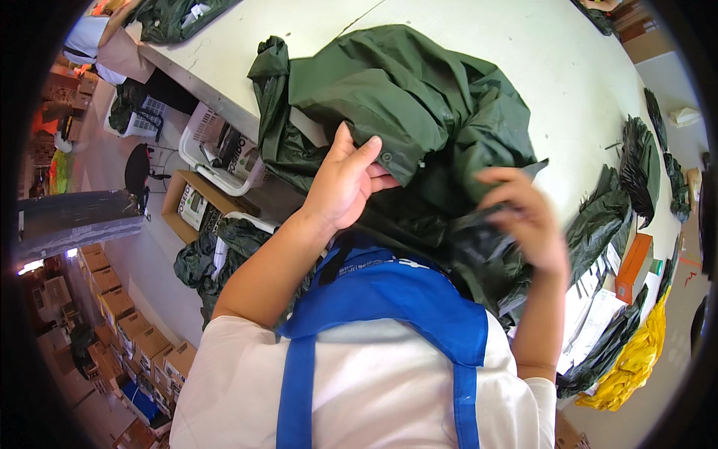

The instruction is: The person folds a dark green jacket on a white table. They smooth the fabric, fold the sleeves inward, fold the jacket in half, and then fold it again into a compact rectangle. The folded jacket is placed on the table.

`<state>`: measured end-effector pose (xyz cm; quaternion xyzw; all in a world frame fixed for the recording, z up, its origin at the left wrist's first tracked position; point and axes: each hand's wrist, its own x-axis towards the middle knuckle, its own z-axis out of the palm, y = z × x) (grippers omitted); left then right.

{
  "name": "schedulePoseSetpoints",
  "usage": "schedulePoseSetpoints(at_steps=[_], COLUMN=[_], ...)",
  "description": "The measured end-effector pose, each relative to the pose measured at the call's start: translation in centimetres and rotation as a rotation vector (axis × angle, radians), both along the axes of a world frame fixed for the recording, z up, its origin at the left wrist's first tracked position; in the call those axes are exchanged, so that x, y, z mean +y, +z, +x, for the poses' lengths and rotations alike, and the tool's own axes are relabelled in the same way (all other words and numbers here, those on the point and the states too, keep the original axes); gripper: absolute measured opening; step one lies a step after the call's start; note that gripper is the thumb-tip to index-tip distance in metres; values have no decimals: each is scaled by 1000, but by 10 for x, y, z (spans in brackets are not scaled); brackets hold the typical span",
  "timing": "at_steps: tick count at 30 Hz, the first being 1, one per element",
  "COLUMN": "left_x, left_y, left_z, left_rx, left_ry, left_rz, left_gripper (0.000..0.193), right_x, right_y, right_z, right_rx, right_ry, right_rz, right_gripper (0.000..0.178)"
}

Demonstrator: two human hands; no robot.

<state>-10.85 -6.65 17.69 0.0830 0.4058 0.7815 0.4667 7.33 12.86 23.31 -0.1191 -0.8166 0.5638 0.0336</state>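
a: where do we find the green cloth (419, 112)?

b: we see it heaped at the near side of the pale table (576, 82), with folds reaching toward the blue apron (389, 295).

a: and what do we make of the hands?

b: we see the left hand (345, 183) with a flap of it between thumb and fingers, close to a small round snap (386, 158). the right hand (521, 213) is blurred beside the darker folds, its fingers bent; we cannot tell whether it grips anything.

a: how do we expect the cloth to handle?

b: we judge it light for its bulk, soft and limp, with no stiffness to hold a shape. the faint sheen suggests a slick coating, so we would expect layers to slide over each other. we think it would crease readily but hardly break.

a: then where should we take hold?

b: we would pinch the flap's edge by the snap, where it is likely firmer, and take a second edge well apart from it. we would avoid grabbing the loose middle, since it would probably just bunch.
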Motion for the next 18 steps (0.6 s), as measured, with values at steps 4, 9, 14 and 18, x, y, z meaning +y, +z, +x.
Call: schedulePoseSetpoints(at_steps=[4,9,14,18], left_x=[19,36,34,53], left_y=[18,22,43,24], left_z=[-3,-16,-17,-32], left_rx=[-45,164,828,457], left_ry=[-83,-160,-389,-304], left_rz=[134,16,-288,-141], left_gripper=[24,50,32,16], right_x=[-39,-39,-40,-24], right_y=[-45,-70,-58,-45], right_z=[-37,-55,-51,-43], right_rx=[77,258,234,246], right_ry=[6,-65,-113,-85], right_rz=[126,107,57,13], right_gripper=[21,14,14,12])
